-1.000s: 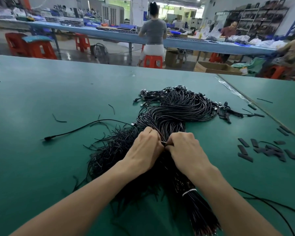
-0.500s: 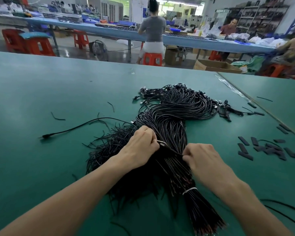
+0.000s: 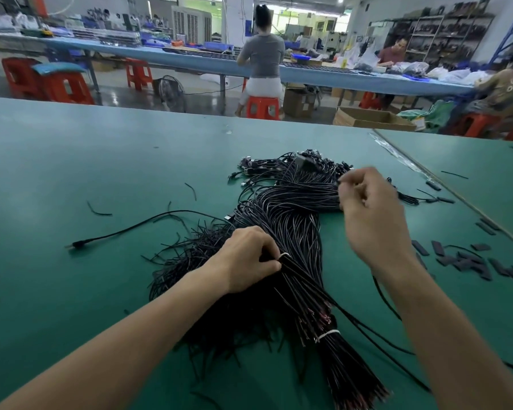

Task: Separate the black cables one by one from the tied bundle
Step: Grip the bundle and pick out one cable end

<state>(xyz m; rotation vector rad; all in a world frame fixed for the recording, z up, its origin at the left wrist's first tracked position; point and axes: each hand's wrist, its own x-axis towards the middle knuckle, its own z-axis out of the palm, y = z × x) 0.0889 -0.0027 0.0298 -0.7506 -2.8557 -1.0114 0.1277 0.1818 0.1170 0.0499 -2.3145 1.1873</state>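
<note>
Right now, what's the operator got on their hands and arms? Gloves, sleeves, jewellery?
Nothing worn. The bare left hand and bare right hand show no gloves, rings or watch. The left forearm and right forearm are uncovered to the frame edge, with no sleeves in view.

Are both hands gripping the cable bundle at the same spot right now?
No, the left hand grips the bundle at a white tie, while the right hand is over its far end, fingers curled.

Bright overhead light; right hand (image 3: pixel 370 214) motion-blurred; wide-angle edge distortion.
</note>
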